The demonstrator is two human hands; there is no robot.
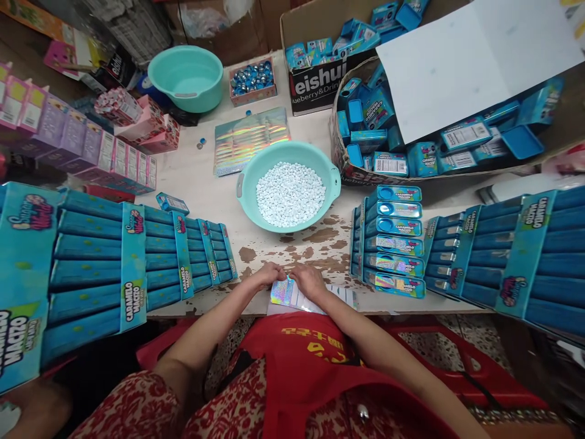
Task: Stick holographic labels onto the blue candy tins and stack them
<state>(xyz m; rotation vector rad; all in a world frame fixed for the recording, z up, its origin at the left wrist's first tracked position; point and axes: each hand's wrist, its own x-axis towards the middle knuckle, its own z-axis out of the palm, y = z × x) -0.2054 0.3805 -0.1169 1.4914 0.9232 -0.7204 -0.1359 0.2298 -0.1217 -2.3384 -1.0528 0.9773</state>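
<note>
At the table's front edge lies a shiny holographic sticker sheet (338, 297), pale bands showing where the foil is off. My right hand (309, 283) is closed on its upper edge, fingers bent and wrist across the sheet. Close beside it my left hand (269, 274) is closed in a pinch near the sheet's left corner; what its fingertips hold is too small to make out. Beyond both hands stands a turquoise basin (244, 204) of small white candies (291, 194). To the right, a stack of blue candy tins (400, 246) faces me, its lower tins bearing holographic stickers.
Blue display boxes of tins flank me at left (132, 262) and right (521, 250). Behind the basin lie more foil sheets (251, 140), a box of metal caps (253, 81) and another turquoise basin (186, 76). A carton of tins (338, 131) stands back right, partly under white cardboard (475, 55).
</note>
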